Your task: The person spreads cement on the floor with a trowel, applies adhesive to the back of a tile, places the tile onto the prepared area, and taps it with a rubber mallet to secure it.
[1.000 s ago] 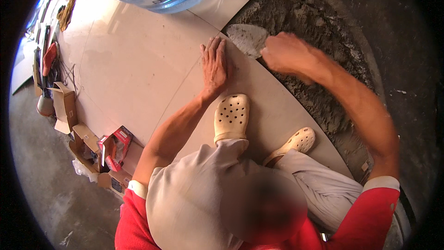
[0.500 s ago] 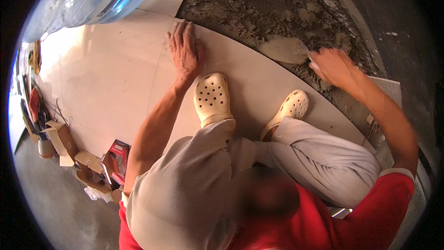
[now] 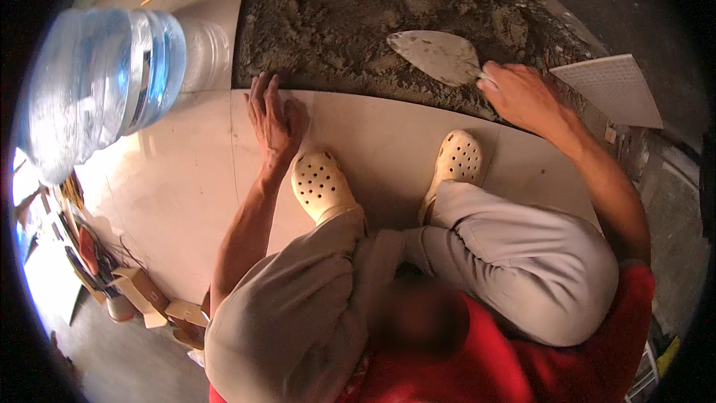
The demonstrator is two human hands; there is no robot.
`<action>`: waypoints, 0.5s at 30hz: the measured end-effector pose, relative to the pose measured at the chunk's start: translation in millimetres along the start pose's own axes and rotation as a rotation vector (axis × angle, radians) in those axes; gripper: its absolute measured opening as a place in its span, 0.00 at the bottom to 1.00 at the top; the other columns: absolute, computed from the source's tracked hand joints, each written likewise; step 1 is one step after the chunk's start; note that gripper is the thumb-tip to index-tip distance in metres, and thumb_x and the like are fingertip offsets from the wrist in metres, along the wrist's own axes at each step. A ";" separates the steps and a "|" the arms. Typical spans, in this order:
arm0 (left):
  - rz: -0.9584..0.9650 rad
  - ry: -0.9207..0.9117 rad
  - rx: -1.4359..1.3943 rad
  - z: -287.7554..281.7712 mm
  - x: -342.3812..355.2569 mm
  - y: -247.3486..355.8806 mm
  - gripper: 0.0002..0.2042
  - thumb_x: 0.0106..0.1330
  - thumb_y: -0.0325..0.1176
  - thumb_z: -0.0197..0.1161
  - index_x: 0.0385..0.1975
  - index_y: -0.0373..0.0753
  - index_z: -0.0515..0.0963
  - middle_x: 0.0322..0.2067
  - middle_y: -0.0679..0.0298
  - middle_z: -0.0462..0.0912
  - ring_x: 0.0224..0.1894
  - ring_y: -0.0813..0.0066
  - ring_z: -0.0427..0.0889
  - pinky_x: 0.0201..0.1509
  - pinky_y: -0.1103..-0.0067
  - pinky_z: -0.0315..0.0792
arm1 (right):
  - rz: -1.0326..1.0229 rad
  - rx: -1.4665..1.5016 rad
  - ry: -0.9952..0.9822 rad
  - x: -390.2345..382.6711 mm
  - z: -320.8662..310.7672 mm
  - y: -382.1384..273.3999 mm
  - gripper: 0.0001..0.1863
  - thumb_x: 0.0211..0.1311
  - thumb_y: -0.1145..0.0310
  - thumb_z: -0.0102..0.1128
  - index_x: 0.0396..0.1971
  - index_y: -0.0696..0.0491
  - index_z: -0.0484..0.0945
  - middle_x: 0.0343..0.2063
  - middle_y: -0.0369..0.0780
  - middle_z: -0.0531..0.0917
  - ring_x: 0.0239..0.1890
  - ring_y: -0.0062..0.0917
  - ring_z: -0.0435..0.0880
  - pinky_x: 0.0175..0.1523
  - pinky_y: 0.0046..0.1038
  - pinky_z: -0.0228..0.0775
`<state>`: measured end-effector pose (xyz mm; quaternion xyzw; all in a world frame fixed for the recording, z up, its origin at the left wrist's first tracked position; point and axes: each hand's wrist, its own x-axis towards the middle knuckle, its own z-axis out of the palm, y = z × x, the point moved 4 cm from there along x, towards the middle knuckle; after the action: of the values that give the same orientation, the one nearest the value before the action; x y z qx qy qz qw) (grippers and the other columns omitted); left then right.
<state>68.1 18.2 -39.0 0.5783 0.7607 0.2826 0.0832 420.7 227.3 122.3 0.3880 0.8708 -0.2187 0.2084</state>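
My right hand [image 3: 526, 97] is wrapped round the handle of a pointed trowel [image 3: 436, 54]. Its mortar-smeared blade lies over the rough grey-brown mortar bed [image 3: 335, 15], tip toward the left. My left hand [image 3: 274, 121] rests on the pale floor tile [image 3: 373, 123], its fingers stretched out to the edge where tile meets mortar. Nothing is held in it. Between my arms, my two cream clogs [image 3: 322, 183] stand on the tile, close behind that edge.
A large clear-blue water bottle [image 3: 104, 82] is on the tiles at the left. Open cardboard boxes [image 3: 145, 295] and assorted tools [image 3: 86, 250] sit at the lower left. A loose white tile piece [image 3: 611, 86] lies right of the mortar, by dark floor.
The view has shifted, bringing more of the bottle and white tile piece into sight. The trowel's blade has lifted and turned, showing a paler face. My left hand stays at the tile edge.
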 end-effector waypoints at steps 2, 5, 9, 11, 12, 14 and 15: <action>0.006 -0.009 -0.015 -3.5 4.5 2.3 0.25 0.73 0.33 0.53 0.69 0.35 0.66 0.71 0.43 0.62 0.76 0.42 0.56 0.79 0.46 0.43 | 0.064 -0.009 -0.018 0.5 10.6 15.1 0.14 0.73 0.63 0.56 0.37 0.62 0.75 0.29 0.56 0.81 0.40 0.58 0.81 0.46 0.52 0.72; -0.008 -0.007 -0.024 -11.4 6.0 3.2 0.24 0.73 0.31 0.53 0.69 0.36 0.67 0.71 0.42 0.62 0.75 0.42 0.57 0.79 0.46 0.45 | 0.175 -0.037 -0.095 -19.5 4.6 44.7 0.15 0.74 0.62 0.55 0.38 0.62 0.76 0.30 0.56 0.82 0.40 0.57 0.82 0.47 0.52 0.72; -0.009 -0.021 -0.022 -10.8 9.2 9.8 0.24 0.73 0.31 0.54 0.69 0.36 0.67 0.71 0.43 0.62 0.75 0.42 0.59 0.78 0.45 0.47 | 0.112 -0.078 -0.027 -23.9 -27.8 54.1 0.16 0.74 0.62 0.55 0.40 0.62 0.79 0.31 0.54 0.84 0.38 0.56 0.83 0.47 0.52 0.74; 0.037 -0.049 0.006 -4.5 15.8 15.9 0.24 0.73 0.31 0.54 0.69 0.37 0.67 0.71 0.43 0.63 0.74 0.42 0.59 0.78 0.45 0.47 | 0.051 -0.086 0.047 1.2 -34.6 45.6 0.16 0.75 0.62 0.55 0.38 0.61 0.80 0.30 0.54 0.84 0.36 0.55 0.84 0.45 0.52 0.76; 0.066 -0.045 0.010 -1.9 19.5 18.9 0.24 0.73 0.31 0.54 0.69 0.37 0.67 0.71 0.43 0.63 0.74 0.42 0.59 0.78 0.45 0.47 | -0.011 -0.108 0.105 17.8 -35.0 39.2 0.16 0.75 0.62 0.55 0.37 0.61 0.80 0.29 0.54 0.84 0.35 0.54 0.85 0.43 0.51 0.77; 0.113 -0.052 0.041 2.7 26.1 22.7 0.24 0.73 0.31 0.55 0.68 0.37 0.68 0.71 0.44 0.63 0.74 0.42 0.59 0.78 0.45 0.47 | -0.014 -0.233 0.011 43.5 -29.8 40.3 0.16 0.74 0.62 0.55 0.36 0.61 0.81 0.29 0.54 0.85 0.35 0.53 0.85 0.45 0.52 0.78; 0.120 -0.035 0.019 2.3 28.1 23.0 0.24 0.73 0.31 0.55 0.68 0.37 0.68 0.71 0.44 0.63 0.74 0.42 0.59 0.78 0.45 0.47 | -0.058 -0.251 0.009 51.3 -28.3 42.5 0.16 0.74 0.62 0.55 0.36 0.61 0.81 0.29 0.54 0.85 0.35 0.53 0.85 0.45 0.52 0.78</action>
<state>79.4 49.0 -23.1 0.6286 0.7256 0.2700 0.0739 416.3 298.3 108.8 0.3342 0.9031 -0.1122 0.2451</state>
